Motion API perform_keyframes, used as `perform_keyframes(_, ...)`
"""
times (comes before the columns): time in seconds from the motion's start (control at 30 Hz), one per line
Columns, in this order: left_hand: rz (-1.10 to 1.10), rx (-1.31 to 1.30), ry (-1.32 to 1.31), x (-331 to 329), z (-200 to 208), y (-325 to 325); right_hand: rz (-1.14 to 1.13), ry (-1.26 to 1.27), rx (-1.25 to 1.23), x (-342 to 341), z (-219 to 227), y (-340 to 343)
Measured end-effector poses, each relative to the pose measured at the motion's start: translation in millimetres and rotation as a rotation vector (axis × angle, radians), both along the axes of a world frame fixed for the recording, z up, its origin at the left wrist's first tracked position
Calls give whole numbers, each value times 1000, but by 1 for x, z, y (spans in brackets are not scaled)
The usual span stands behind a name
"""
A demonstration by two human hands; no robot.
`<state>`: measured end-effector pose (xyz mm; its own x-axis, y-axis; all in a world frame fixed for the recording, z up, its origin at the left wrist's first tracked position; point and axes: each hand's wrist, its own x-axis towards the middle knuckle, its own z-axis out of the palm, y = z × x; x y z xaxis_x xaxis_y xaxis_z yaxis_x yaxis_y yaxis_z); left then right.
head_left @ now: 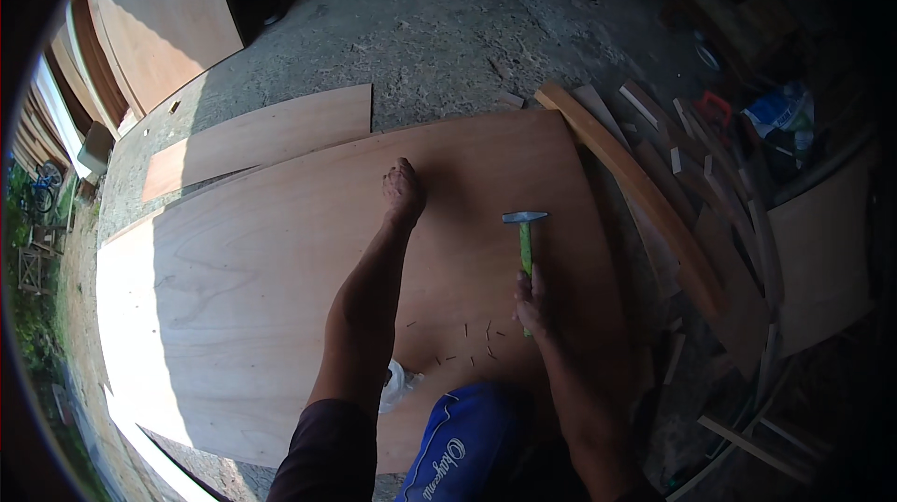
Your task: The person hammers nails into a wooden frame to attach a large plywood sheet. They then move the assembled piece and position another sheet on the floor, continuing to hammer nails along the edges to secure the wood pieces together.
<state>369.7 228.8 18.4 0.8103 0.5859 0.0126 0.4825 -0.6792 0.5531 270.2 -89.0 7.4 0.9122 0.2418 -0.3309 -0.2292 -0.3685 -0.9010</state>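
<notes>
A hammer with a steel head and green handle (525,248) is gripped in my right hand (530,306), its head pointing away from me above the plywood. My left hand (403,189) is closed near the far edge of the large plywood sheet (280,268), over or on its surface. Whatever its fingers may pinch is hidden from view. Several loose nails (490,330) lie scattered on the sheet near my right wrist. Beside my left forearm rests a crumpled white plastic bag (397,384), partly covered.
A narrower plywood strip (271,133) lies beyond the sheet. Long timber pieces (645,194) and offcuts are piled at the right. More boards (159,26) lean upright at the far left. My knee in blue cloth (467,437) presses in from the near edge.
</notes>
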Motion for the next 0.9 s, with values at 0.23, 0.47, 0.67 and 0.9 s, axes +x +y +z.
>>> perform_keyframes(0.23,-120,-189,-369,-53,-1,-40,15,27,31,-1,17,-1)
perform_keyframes(0.47,31,-308,-467,-81,-23,-75,142,-447,-381,22,11,11)
perform_keyframes(0.67,43,-444,-493,-78,-27,-77,361,-472,-580,65,47,39)
perform_keyframes(0.9,69,-539,-463,-78,-23,-76,384,-348,-594,34,81,29)
